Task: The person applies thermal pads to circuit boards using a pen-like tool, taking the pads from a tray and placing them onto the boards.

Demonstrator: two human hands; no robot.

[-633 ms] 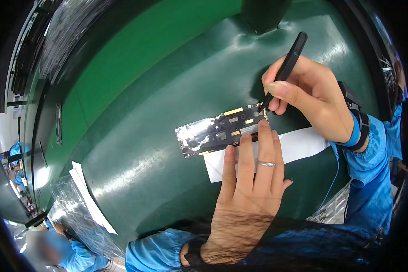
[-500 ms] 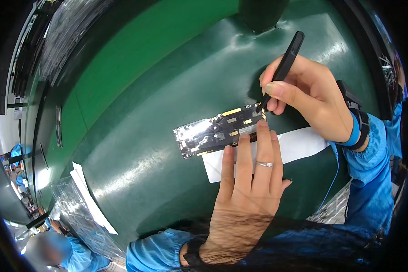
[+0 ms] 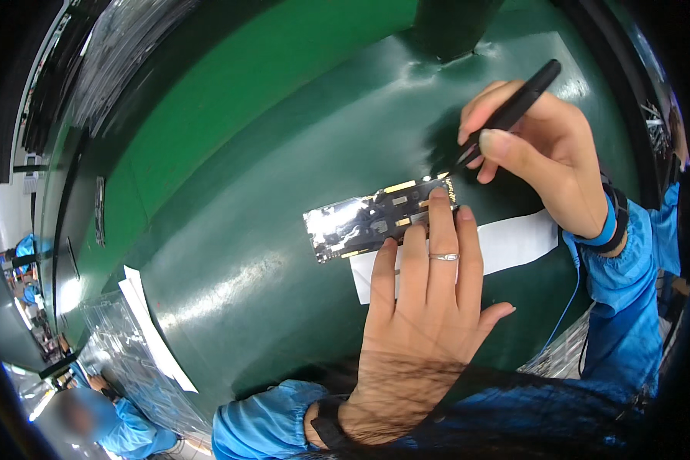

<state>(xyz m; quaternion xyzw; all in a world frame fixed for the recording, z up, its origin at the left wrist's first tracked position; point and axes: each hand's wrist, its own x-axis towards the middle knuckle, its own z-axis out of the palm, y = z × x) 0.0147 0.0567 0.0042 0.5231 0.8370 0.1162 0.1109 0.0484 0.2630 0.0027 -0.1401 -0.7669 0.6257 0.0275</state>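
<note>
A narrow circuit board (image 3: 345,225) with a glossy black film on its face lies on the green table. My left hand (image 3: 420,314) lies flat, fingers apart, and its fingertips rest on the board's right part and near edge. One finger reaches close to the far right corner. In my right hand (image 3: 556,149) I pinch black tweezers (image 3: 527,93), slanted like a pen. Their dark tip points down beside that corner; whether it touches the board I cannot tell. A white paper strip (image 3: 517,244) lies partly under my left fingers, below the board.
The green table mat (image 3: 245,230) surrounds the board. A dark post (image 3: 452,31) stands at the far side. White sheets (image 3: 157,330) and clear plastic trays (image 3: 119,337) are at the left edge. A blue cord (image 3: 566,305) hangs from my right wristband. Another person in blue (image 3: 134,429) sits lower left.
My right hand and the tweezers have drawn back to the right, off the board's face. A left finger has slid up toward the far right corner. The board appears slightly farther right.
</note>
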